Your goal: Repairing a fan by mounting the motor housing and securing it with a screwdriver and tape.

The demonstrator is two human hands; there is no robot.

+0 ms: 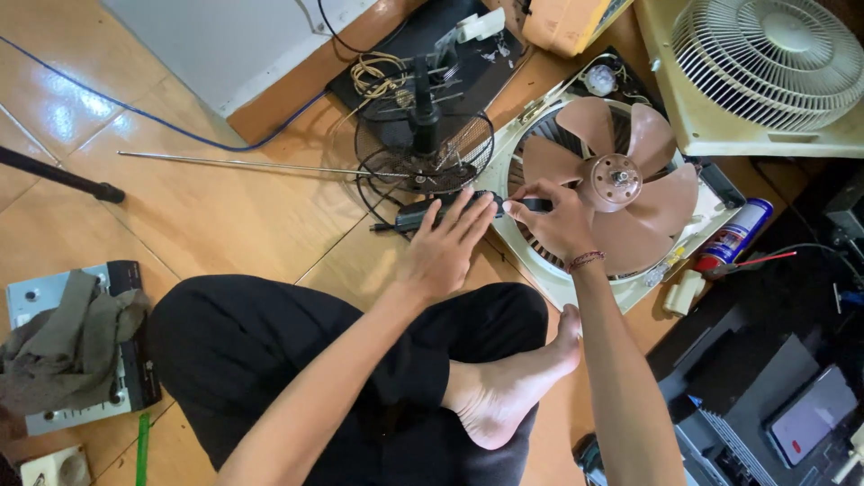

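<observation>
Left hand down flat, fingers spread wide, pinning a black tool handle to the floor beside the cream box fan. Right hand pinched tight around the tool's dark tip, right at the fan's grille, just left of the pink blades. Spray can lying close by on the right.

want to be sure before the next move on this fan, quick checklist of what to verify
1. Right hand has a grip on the black tool: ok.
2. Left hand flat on the black handle-shaped part, steadying it: ok.
3. Pink fan blade exposed, no grille over it: ok.
4. Tool tip seated: cannot tell, hidden by fingers.
5. Spray can lies beside the fan frame, apart from the hands: ok.
</observation>
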